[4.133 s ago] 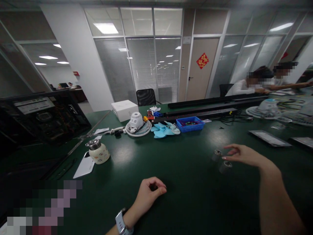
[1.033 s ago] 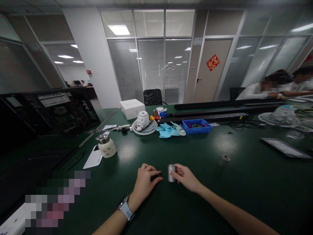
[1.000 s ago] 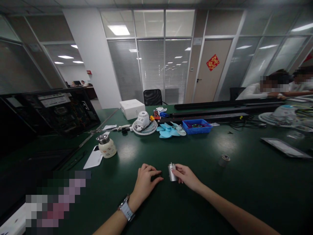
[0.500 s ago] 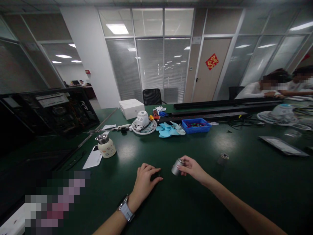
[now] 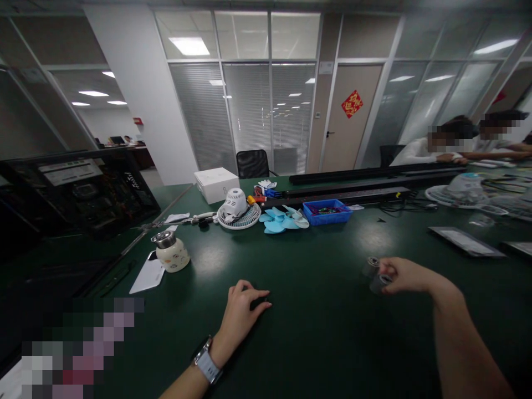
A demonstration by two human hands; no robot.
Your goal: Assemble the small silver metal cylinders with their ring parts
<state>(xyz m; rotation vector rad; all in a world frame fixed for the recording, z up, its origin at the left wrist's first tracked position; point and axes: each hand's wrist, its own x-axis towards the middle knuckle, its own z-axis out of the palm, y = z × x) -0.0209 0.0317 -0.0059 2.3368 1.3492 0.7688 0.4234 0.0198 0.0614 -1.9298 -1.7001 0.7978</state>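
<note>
Compared with the frame half a second ago, the near metal cylinder [image 5: 378, 285] has shifted right across the desk [image 5: 307, 271], together with the right hand [image 5: 409, 275], to a position just beside the far metal cylinder [image 5: 368, 270]; the left hand [image 5: 238, 315] remains left of center on the near side. Right hand: thumb and fingers closed on the upper part of the near metal cylinder, from its right side. Motion blur prevents confirming whether the base meets the desk or whether the two cylinders touch. Left hand: thumb and index fingertip separated by a narrow gap; a small dark spot shows there, and its nature cannot be told. Working room: a wide span of green surface lies between the hands and extends far to the light blue fan blades [image 5: 275, 226] and the blue tray [image 5: 330, 220], both well apart from either hand. Far boundary: black bars [image 5: 332, 177] run from mid-desk to the right. Left boundary: the bottle [image 5: 173, 259] stands upright near the metal strip [image 5: 135, 242]. Right boundary: the dark-edged panel [image 5: 466, 242] lies flat, farther right than the right hand's fingers and apart from them.
</note>
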